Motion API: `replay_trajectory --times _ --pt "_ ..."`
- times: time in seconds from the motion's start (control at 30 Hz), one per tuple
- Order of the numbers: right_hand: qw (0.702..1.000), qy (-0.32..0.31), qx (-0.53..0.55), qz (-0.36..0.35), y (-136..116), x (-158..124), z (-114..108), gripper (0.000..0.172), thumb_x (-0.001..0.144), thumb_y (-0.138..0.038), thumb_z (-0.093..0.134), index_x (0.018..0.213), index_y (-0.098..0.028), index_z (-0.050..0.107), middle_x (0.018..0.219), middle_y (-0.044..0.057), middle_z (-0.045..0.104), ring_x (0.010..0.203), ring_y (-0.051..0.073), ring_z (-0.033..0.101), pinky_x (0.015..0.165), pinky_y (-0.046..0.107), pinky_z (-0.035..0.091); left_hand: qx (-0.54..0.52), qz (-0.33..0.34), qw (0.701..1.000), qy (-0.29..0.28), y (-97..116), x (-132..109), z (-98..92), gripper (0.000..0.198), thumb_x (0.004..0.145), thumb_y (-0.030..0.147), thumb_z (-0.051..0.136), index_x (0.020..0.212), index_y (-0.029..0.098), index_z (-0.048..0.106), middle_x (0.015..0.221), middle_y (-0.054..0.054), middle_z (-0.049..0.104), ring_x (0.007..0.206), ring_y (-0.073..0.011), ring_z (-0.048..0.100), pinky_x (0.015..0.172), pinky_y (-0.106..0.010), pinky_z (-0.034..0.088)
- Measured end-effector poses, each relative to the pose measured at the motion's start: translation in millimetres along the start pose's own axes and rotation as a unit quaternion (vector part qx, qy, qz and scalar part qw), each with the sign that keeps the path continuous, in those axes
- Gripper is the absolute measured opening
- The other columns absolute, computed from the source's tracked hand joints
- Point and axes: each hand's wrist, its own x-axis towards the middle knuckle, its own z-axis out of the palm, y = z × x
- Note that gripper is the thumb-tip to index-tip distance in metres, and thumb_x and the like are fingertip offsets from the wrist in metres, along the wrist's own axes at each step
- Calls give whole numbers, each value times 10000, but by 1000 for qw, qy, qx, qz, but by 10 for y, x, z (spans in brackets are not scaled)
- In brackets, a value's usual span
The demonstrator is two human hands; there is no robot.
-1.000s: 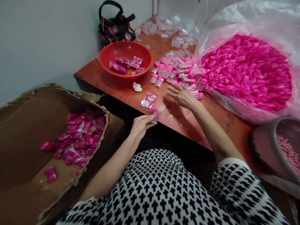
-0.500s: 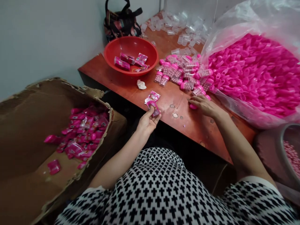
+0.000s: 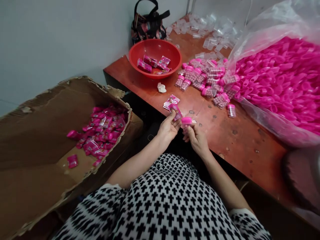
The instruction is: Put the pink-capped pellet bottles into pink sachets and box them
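Note:
Between the thumb and fingers of my left hand point(image 3: 169, 129) is a pink printed wrapper sleeve point(image 3: 175, 111), held at the table's front edge. My right hand point(image 3: 198, 138) grips a small clear jar point(image 3: 186, 123) with a pink cap, close to the sleeve but apart from it. Just behind my left hand lies a small stack of flat printed sleeves point(image 3: 171, 101). Farther back is a heap of capped jars filled with pink beads point(image 3: 200, 75). One such jar point(image 3: 231, 110) stands alone to the right of the heap.
A red bowl point(image 3: 135, 63) holds several wrapped jars; a crumpled tissue point(image 3: 161, 87) lies before it. At left a cardboard box point(image 3: 32, 140) contains wrapped jars. Pink caps fill a clear plastic bag point(image 3: 280, 76) at right. Empty clear jars point(image 3: 212, 41) and a handbag point(image 3: 148, 28) are behind.
My right hand has picked up a capped jar near the heap and brought it left, beside my left hand. The left hand still holds the sleeve. The view has shifted left.

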Motion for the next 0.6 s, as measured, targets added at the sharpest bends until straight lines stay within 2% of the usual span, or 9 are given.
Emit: replay_trajectory --times 0.27,0.4,0.6 --pt "997 45 58 18 21 -4 185 303 872 -484 466 969 -203 526 714 -18 619 493 83 595 456 209 534 -4 2 1000 -7 -41 47 -21 150 763 260 687 758 138 600 714 -29 650 621 -102 613 613 -219 481" --pt "995 71 61 34 20 5 234 316 864 -500 466 944 -200 519 704 -24 610 489 85 591 443 211 528 -7 5 1000 -9 -42 55 -36 175 733 263 716 750 135 598 711 -22 648 635 -104 619 625 -218 481" --pt "995 69 72 25 33 43 255 284 864 -486 474 922 -213 524 688 -22 607 469 93 581 424 224 523 7 38 999 -30 -70 59 -66 164 725 234 720 710 139 588 631 1 622 546 -93 585 529 -203 447"
